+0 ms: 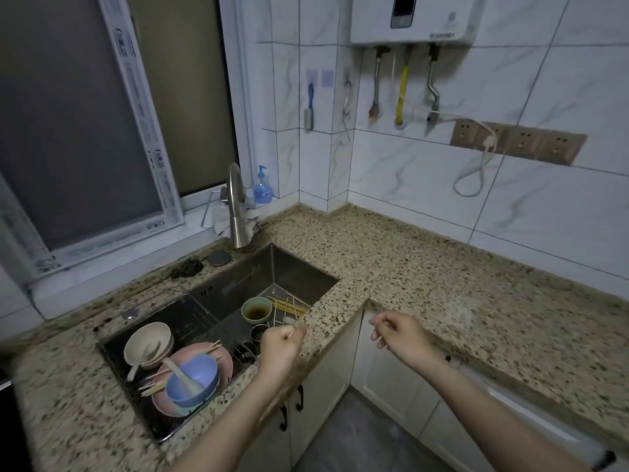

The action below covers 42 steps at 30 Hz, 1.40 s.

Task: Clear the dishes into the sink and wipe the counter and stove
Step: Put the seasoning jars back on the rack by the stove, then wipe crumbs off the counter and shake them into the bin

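Left hand: the left hand (279, 345) is curled into a loose fist above the front rim of the sink, knuckles up; nothing shows in its grasp.
Right hand: the right hand (396, 332) hovers over the inner corner of the counter edge, fingers bent inward with the tips close together; whether they pinch anything is too small to tell.
Cabinets: white cabinet doors (326, 400) with dark handles stand below the counter, under both forearms.
Counter: the speckled granite counter (425, 267) runs in an L from the sink to the right along the tiled wall.
Sink: the steel sink (299, 270) is sunk into the counter at the left of the corner.
Near dishes: a blue bowl (192, 378) with a pale spoon in it sits on a pink plate (223, 364); skewers lie across the plate; just behind, a cream bowl (148, 342) holds a cream spoon.
Far dishes: a green cup (257, 310) with brown liquid stands deeper in the basin, with chopsticks and skewers (287, 306) lying beside it.
Faucet: a steel faucet (236, 209) rises behind the sink, a blue soap bottle (262, 187) beside it on the sill.
Wall: a water heater (412, 18) with pipes hangs above; a row of outlets (517, 143) lies to its right, one with a white cord plugged in.
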Available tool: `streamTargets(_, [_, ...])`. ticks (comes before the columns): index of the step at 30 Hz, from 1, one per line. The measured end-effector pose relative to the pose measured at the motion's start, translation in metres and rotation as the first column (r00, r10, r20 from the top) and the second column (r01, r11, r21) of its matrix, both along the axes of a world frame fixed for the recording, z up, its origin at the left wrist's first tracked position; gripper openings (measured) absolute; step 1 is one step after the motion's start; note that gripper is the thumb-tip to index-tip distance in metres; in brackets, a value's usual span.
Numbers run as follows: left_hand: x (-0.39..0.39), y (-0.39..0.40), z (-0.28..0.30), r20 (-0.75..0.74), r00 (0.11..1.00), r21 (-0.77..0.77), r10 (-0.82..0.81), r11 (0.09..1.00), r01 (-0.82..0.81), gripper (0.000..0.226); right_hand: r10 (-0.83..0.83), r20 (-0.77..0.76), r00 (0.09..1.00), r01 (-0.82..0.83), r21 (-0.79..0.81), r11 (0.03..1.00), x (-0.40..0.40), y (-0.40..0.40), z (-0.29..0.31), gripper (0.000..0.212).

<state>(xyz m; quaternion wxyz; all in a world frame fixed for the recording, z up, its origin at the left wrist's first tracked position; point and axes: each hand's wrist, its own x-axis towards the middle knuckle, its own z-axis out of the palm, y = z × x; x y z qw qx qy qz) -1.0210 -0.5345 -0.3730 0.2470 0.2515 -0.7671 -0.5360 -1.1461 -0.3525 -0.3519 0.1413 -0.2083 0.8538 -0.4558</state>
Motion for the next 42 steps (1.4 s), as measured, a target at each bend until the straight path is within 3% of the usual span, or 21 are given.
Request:
streamTargets(6, [-0.042, -0.053, -0.017, -0.003, 1.0, -0.004, 0.018, 1.0, -0.018, 0.044, 0.101, 0.019, 0.995, -0.1, -0.037, 0.994, -0.048, -0.046, -0.016, 0.027])
streamTargets(13, [-0.11, -0.092, -0.031, 0.0, 0.99, 0.132, 0.138, 0.982, -0.137, 0.039, 0.243, 0.088, 0.966, -0.236, -0.081, 0.968, -0.152, -0.115, -0.036, 0.021])
streamTargets(18, [-0.173, -0.117, -0.029, 0.042, 0.958, 0.198, 0.282, 0.938, -0.285, 0.024, 0.384, 0.119, 0.916, -0.379, -0.06, 0.923, -0.227, -0.169, -0.042, 0.017])
streamTargets(23, [-0.218, -0.14, -0.025, 0.033, 0.871, 0.195, 0.489, 0.852, -0.486, 0.027, 0.452, 0.149, 0.88, -0.452, -0.034, 0.891, -0.291, -0.215, -0.048, 0.019])
streamTargets(31, [-0.218, -0.166, -0.046, 0.07, 0.771, 0.137, 0.632, 0.76, -0.635, 0.03, 0.586, 0.181, 0.79, -0.596, 0.004, 0.803, -0.309, -0.274, -0.072, 0.022])
streamTargets(36, [-0.199, -0.186, -0.043, 0.051, 0.73, 0.191, 0.682, 0.711, -0.677, 0.032, 0.667, 0.094, 0.739, -0.672, 0.041, 0.739, -0.295, -0.319, -0.063, 0.016])
streamTargets(39, [-0.183, -0.202, -0.044, 0.027, 0.707, 0.127, 0.707, 0.699, -0.704, 0.044, 0.706, -0.081, 0.703, -0.7, 0.093, 0.708, -0.283, -0.351, -0.047, 0.031])
streamTargets(42, [-0.176, -0.216, -0.046, -0.003, 0.702, 0.14, 0.712, 0.696, -0.704, 0.036, 0.723, -0.281, 0.632, -0.702, 0.187, 0.687, -0.277, -0.38, -0.031, 0.046])
